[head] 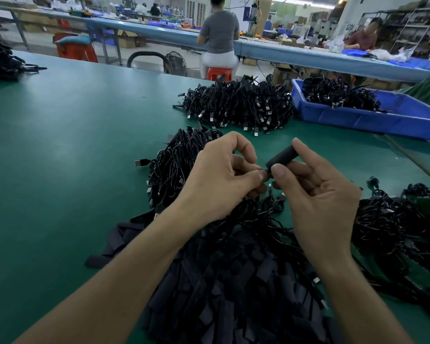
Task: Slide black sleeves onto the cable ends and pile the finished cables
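Note:
My right hand [318, 197] pinches a black sleeve [282, 157] between thumb and forefinger, its open end pointing left. My left hand [221, 177] pinches a cable end [265, 170] right at the sleeve's mouth; the rest of that cable hangs down behind my fingers. A heap of flat black sleeves [233, 281] lies just below my hands. Coiled black cables lie in a pile [176, 160] behind my left hand, and a larger pile of cables [238, 105] sits farther back.
A blue bin [368, 117] holding cables stands at the back right. More tangled cables [395, 227] lie to the right of my right wrist. The green table [72, 145] stretches out to the left. People work at benches beyond it.

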Demonstrator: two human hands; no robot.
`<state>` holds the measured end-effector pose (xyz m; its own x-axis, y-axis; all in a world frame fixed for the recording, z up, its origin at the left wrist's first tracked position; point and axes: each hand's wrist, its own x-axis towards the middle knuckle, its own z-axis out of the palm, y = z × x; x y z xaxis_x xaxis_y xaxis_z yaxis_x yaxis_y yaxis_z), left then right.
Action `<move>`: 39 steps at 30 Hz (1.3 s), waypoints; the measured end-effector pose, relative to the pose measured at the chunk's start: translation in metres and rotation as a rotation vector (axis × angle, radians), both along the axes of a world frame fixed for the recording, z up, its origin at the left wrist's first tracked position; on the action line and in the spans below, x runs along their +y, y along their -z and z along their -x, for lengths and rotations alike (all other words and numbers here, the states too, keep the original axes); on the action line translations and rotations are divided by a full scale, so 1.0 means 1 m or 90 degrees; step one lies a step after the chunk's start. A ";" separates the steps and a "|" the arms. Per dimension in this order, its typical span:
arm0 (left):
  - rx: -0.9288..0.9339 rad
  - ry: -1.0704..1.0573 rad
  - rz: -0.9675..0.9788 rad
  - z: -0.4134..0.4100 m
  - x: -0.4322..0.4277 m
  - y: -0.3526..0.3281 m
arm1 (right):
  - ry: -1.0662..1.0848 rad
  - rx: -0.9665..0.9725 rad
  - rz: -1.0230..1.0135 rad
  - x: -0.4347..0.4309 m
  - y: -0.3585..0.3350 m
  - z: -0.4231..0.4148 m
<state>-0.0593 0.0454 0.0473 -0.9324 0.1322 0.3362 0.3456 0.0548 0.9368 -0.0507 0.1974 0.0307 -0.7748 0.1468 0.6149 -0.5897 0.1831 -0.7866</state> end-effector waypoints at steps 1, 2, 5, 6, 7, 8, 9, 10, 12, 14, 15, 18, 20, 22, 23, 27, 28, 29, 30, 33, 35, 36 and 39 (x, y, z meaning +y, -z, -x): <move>0.004 -0.004 -0.005 0.000 0.001 0.000 | -0.004 0.005 0.004 0.000 0.000 0.000; 0.007 -0.010 -0.006 -0.001 0.002 0.001 | -0.009 0.007 0.005 0.000 -0.001 0.000; 0.013 -0.023 -0.012 -0.001 0.004 0.002 | -0.022 0.003 0.004 0.000 0.000 0.000; 0.015 -0.020 -0.019 -0.001 0.005 0.002 | -0.024 0.002 0.007 0.000 0.000 0.000; 0.016 -0.014 -0.025 -0.001 0.005 0.002 | -0.025 -0.001 0.011 0.000 0.000 0.000; 0.015 -0.007 -0.030 -0.001 0.005 0.002 | -0.027 -0.003 0.016 0.000 0.000 0.000; 0.014 0.000 -0.034 -0.001 0.005 0.002 | -0.031 -0.007 0.024 0.000 0.000 0.001; 0.011 0.005 -0.037 -0.001 0.005 0.002 | -0.039 -0.013 0.038 0.000 -0.001 0.000; 0.009 0.006 -0.027 -0.001 0.005 0.001 | -0.053 -0.022 0.070 0.002 -0.005 0.001; 0.017 -0.003 0.029 -0.001 0.005 0.001 | -0.056 -0.032 0.090 0.005 -0.009 0.002; 0.022 -0.007 0.073 -0.001 0.005 0.001 | -0.054 -0.037 0.105 0.007 -0.011 0.002; 0.016 -0.008 0.229 0.000 0.001 0.003 | -0.050 -0.049 0.186 0.011 -0.016 0.002; -0.006 0.006 0.303 0.000 -0.002 0.004 | -0.066 -0.064 0.244 0.013 -0.019 0.001; -0.007 0.010 0.330 0.001 -0.001 0.007 | -0.082 -0.074 0.277 0.013 -0.022 0.000; -0.002 0.011 0.328 0.002 -0.001 0.008 | -0.087 -0.078 0.284 0.013 -0.023 0.000; 0.005 0.033 0.321 0.003 -0.001 0.006 | -0.076 -0.083 0.299 0.010 -0.024 -0.002; -0.017 0.057 0.303 0.004 -0.002 0.006 | -0.071 -0.083 0.307 0.010 -0.024 -0.002; -0.051 0.087 0.281 0.004 -0.003 0.005 | -0.066 -0.084 0.315 0.010 -0.024 -0.002; -0.084 0.118 0.263 0.004 -0.004 0.005 | -0.061 -0.084 0.325 0.011 -0.024 -0.002; -0.091 0.148 0.259 0.004 -0.006 0.004 | -0.054 -0.080 0.342 0.011 -0.025 -0.001; -0.073 0.128 0.246 0.005 -0.008 0.004 | -0.065 -0.071 0.334 0.011 -0.025 -0.001; -0.073 0.106 0.220 0.006 -0.009 0.004 | -0.070 -0.073 0.319 0.011 -0.025 -0.001; -0.062 -0.072 0.081 0.015 -0.018 0.005 | -0.047 -0.124 0.171 0.011 -0.020 0.000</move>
